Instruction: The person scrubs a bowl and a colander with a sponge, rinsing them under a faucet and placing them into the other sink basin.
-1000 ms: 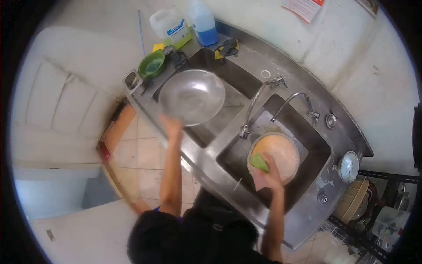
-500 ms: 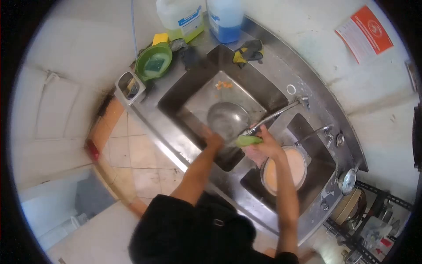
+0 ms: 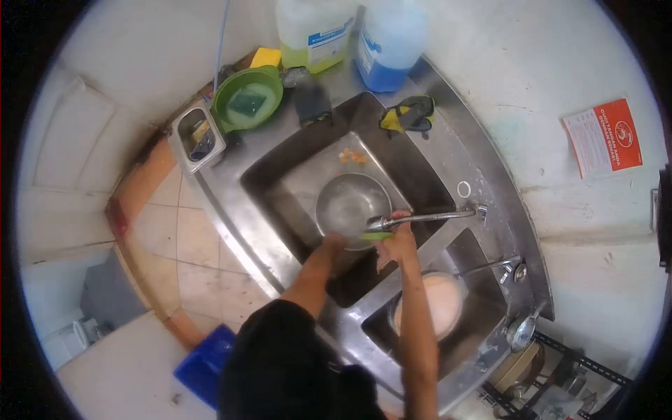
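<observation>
A round metal bowl [image 3: 352, 203] is in the larger sink basin [image 3: 294, 189]. My left hand [image 3: 333, 245] is at its near-left rim, fingers closed on the edge, slightly blurred. Beside the bowl's right rim, my right hand [image 3: 400, 245] is closed around a flat green pad [image 3: 376, 236], probably a sponge. Pinkish, cloth-like material [image 3: 383, 256] hangs below that hand. The flexible metal faucet [image 3: 427, 218] reaches over the right hand, its spout at the bowl's edge. Orange food scraps [image 3: 353, 157] lie on the basin floor beyond the bowl.
A container of pale orange liquid [image 3: 441, 304] stands in the smaller basin, under a second faucet [image 3: 490, 266]. Along the back are a green tub [image 3: 246, 101], a metal container [image 3: 199, 136], two jugs [image 3: 386, 52] and yellow-black gloves [image 3: 408, 115]. A shelf [image 3: 560, 378] is at lower right.
The view has shifted. My right hand, with the green pad and pinkish material, has moved from over the divider to the bowl's edge. The faucet has swung toward the bowl.
</observation>
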Motion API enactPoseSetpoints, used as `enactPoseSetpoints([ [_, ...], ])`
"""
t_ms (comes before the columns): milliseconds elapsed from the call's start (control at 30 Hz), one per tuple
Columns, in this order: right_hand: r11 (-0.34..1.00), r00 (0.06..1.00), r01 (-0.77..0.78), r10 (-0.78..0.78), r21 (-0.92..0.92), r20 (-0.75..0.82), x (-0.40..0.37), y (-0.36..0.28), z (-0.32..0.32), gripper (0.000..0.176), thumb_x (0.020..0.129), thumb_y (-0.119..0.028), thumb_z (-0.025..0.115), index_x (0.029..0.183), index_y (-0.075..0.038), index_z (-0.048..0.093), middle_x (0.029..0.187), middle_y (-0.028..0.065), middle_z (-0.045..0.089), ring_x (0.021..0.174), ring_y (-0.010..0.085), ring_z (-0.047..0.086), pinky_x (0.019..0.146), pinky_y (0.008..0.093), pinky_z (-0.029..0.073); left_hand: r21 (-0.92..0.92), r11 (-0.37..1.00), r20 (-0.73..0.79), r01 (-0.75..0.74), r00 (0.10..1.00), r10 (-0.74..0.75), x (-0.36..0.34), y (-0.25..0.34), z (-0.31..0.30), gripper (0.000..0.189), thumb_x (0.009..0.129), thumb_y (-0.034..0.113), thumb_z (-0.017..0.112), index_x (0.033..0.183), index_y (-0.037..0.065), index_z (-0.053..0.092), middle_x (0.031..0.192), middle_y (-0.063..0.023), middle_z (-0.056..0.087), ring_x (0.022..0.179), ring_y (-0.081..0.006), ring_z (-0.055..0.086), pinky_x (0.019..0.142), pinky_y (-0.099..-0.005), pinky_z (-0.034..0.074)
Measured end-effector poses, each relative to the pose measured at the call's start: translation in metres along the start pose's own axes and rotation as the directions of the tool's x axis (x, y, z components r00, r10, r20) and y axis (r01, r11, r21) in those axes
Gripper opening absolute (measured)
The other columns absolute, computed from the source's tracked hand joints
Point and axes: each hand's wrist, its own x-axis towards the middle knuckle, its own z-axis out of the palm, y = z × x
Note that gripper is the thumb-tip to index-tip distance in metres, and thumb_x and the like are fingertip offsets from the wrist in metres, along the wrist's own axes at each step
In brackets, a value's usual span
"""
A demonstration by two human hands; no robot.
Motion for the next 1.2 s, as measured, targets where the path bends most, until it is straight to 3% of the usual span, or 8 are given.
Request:
enactPoseSetpoints([
  [233,0.895,0.987,-0.020,0.090,0.446,-0.135,0.029,-0.093,0.000,0.053,0.072,0.006,0.064,0.114,-0.013,0.039,0.091,0.0068,0.054,0.078,0.0161,0.058,0.066,0.0306,0.049,-0.735,0.676,-0.394,0.049,0.781,-0.485,-0.031,0.017,-0.135,0.040,0.093,0.035,0.047,0.100,0.001,0.065,0.100,-0.0258,0.063,0.096,-0.0402,0.060,0.084,-0.0479,0.045],
  [300,0.795,0.978,-0.098,0.187,0.599,-0.088,0.040,-0.111,-0.008,0.053,0.073,0.010,0.060,0.115,-0.014,0.040,0.092,0.0073,0.055,0.077,0.0171,0.059,0.063,0.0313,0.050,-0.906,0.386,-0.412,-0.174,0.147,-0.900,-0.015,-0.001,-0.136,0.053,0.093,0.045,0.046,0.089,-0.004,0.066,0.095,-0.0281,0.063,0.089,-0.0419,0.061,0.079,-0.0486,0.046],
  [367,0.770,0.963,-0.131,0.250,0.624,-0.106,0.038,-0.130,-0.018,0.053,0.073,0.015,0.055,0.115,-0.015,0.042,0.092,0.0076,0.055,0.079,0.0189,0.060,0.061,0.0317,0.051,-0.959,0.110,-0.141,-0.263,0.103,-0.985,-0.035,0.007,-0.149,0.053,0.091,0.046,0.051,0.096,-0.006,0.064,0.097,-0.0264,0.063,0.088,-0.0386,0.061,0.080,-0.0467,0.045],
  [833,0.830,0.985,-0.092,0.156,0.550,-0.071,-0.034,-0.055,-0.023,0.055,0.069,0.019,0.053,0.115,-0.011,0.047,0.096,0.0046,0.054,0.089,0.0140,0.055,0.074,0.0251,0.047,-0.768,-0.640,0.611,0.028,0.329,-0.720,-0.032,-0.023,-0.036,0.054,0.090,0.047,0.048,0.117,0.002,0.060,0.112,-0.0150,0.061,0.097,-0.0289,0.060,0.085,-0.0410,0.047],
  [967,0.905,0.993,0.020,0.033,0.425,-0.117,-0.052,-0.029,-0.023,0.047,0.071,0.015,0.055,0.111,-0.010,0.050,0.092,0.0037,0.055,0.084,0.0129,0.055,0.071,0.0248,0.046,-0.936,-0.213,0.338,0.280,0.547,-0.766,-0.038,0.004,-0.067,0.047,0.092,0.042,0.047,0.118,0.005,0.059,0.115,-0.0149,0.062,0.107,-0.0296,0.058,0.094,-0.0415,0.044],
  [1033,0.947,0.980,0.139,-0.089,0.288,-0.178,-0.060,-0.028,-0.024,0.044,0.072,0.014,0.055,0.109,-0.009,0.052,0.089,0.0034,0.055,0.081,0.0124,0.055,0.070,0.0251,0.046,-0.522,0.840,-0.641,0.151,0.580,-0.502,0.030,-0.011,0.009,0.034,0.091,0.027,0.050,0.119,0.010,0.058,0.113,-0.0118,0.061,0.100,-0.0250,0.061,0.083,-0.0341,0.049],
  [1133,0.996,0.978,-0.047,0.061,0.073,-0.201,-0.082,-0.044,-0.033,0.038,0.073,0.011,0.055,0.106,-0.008,0.055,0.084,0.0033,0.055,0.076,0.0121,0.053,0.068,0.0261,0.045,-0.551,-0.740,0.161,-0.387,0.820,-0.549,-0.043,0.074,-0.136,0.046,0.092,0.037,0.050,0.127,0.006,0.051,0.116,-0.0112,0.058,0.106,-0.0299,0.057,0.094,-0.0432,0.043],
  [1200,0.995,0.937,0.038,-0.005,0.087,-0.350,-0.108,-0.028,-0.040,0.036,0.074,0.010,0.056,0.105,-0.007,0.057,0.079,0.0033,0.054,0.071,0.0119,0.052,0.063,0.0254,0.044,-0.731,-0.383,-0.084,-0.565,0.631,-0.771,-0.047,0.089,-0.146,0.044,0.089,0.031,0.055,0.125,0.006,0.051,0.115,-0.0114,0.059,0.105,-0.0298,0.057,0.094,-0.0453,0.042],
])
